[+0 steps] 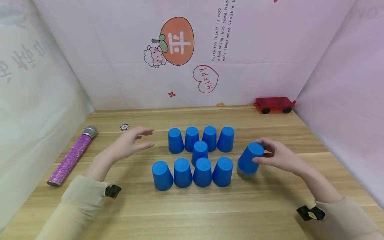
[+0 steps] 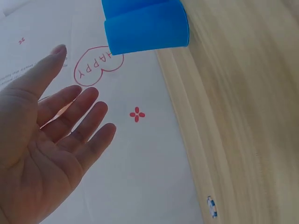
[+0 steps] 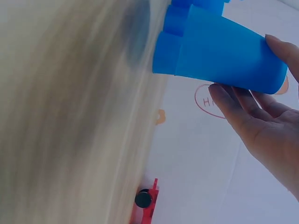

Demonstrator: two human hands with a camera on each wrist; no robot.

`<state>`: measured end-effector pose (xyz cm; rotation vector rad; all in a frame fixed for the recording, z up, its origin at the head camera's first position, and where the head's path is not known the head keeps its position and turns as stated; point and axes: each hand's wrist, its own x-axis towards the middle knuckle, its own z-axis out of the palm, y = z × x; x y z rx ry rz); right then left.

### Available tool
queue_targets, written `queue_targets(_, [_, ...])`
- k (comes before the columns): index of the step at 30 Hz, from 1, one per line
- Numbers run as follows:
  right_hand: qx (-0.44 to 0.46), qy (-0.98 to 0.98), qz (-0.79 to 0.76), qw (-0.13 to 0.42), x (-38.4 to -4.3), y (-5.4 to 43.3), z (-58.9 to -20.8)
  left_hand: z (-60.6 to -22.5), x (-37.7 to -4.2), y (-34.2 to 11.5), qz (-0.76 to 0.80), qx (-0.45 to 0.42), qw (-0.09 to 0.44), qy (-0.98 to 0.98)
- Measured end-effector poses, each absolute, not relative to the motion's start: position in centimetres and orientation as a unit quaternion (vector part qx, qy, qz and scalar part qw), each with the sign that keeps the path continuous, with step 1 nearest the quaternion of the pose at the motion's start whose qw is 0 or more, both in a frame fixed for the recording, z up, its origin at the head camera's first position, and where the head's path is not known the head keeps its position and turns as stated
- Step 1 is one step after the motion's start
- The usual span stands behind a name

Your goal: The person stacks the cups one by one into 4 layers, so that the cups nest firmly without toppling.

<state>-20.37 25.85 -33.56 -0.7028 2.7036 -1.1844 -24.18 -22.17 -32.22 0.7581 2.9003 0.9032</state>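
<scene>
My right hand grips a blue plastic cup near its upturned base, fingers and thumb on opposite sides. The cup hangs mouth down and slightly tilted, its rim above the wooden table at the right end of the front row. In the right wrist view the held cup overlaps other blue cups behind it. My left hand hovers left of the cups with fingers extended and nothing in it; its palm shows in the left wrist view. Upside-down blue cups stand in a back row and a front row, with one cup between.
A pink glittery microphone lies at the table's left side. Near the back left is a small poker chip. At the back right stands a red toy wagon with black wheels. White printed sheets wall the table on three sides.
</scene>
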Motion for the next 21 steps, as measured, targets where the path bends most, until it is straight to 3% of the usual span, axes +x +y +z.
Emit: queue_targets(21, [-0.124, 0.884, -0.448, -0.047, -24.7, 22.9, -29.9, -32.9, -16.2, -20.5, 0.383, 0.212, -0.056, 0.897])
